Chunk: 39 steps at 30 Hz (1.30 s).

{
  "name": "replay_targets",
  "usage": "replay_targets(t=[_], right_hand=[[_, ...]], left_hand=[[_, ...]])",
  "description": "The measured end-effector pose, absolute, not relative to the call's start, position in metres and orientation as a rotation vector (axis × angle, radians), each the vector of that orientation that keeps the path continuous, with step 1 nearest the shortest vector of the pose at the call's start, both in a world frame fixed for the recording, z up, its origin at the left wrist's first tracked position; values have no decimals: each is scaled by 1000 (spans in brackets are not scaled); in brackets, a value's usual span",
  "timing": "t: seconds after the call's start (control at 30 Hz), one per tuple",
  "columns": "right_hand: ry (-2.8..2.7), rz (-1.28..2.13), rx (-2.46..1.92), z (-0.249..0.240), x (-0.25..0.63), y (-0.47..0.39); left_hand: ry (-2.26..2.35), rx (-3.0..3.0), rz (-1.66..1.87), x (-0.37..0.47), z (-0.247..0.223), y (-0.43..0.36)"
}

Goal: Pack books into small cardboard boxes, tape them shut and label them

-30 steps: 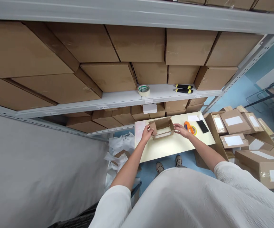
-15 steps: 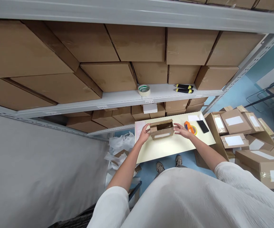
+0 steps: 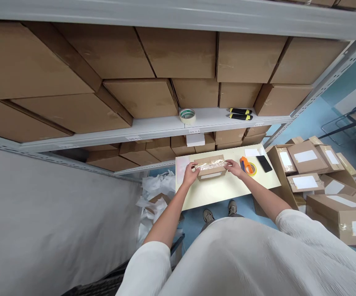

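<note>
A small cardboard box stands on the pale tabletop, with shiny clear tape across its upper face and a white label on its near side. My left hand is closed on the left end of the box, fingers at its upper corner. At the right end, my right hand grips the other upper corner. To the right of that hand lies an orange tape dispenser with a yellow-edged tape roll.
A black phone and white paper lie at the table's right. Labelled boxes are piled beyond. Above the table runs a shelf with a tape roll and two cutters. White wrapping is heaped on the left.
The top of the box, open with its dark inside showing before, is now covered by taped cardboard. Both hands have closed in on its ends.
</note>
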State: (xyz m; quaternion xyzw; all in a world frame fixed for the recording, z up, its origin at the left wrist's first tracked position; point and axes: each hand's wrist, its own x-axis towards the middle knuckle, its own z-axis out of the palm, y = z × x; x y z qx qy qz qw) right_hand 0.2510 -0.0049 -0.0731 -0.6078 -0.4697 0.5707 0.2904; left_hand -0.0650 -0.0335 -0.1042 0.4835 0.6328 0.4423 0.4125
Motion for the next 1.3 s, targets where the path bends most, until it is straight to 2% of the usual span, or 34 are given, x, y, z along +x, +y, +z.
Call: replay_targets(t=[0.37, 0.67, 0.93, 1.3], right_hand=[[-1277, 1476, -1615, -87, 264, -10], [-1669, 888, -2278, -103, 351, -15], [-1832, 848, -2568, -118, 343, -16], [-1866, 799, -2648, -113, 342, -16]], left_hand=[[1660, 1314, 1093, -62, -118, -30], [1651, 1330, 1116, -60, -120, -34], [1678, 1303, 1082, -58, -119, -35], [1696, 1259, 1037, -57, -115, -37]])
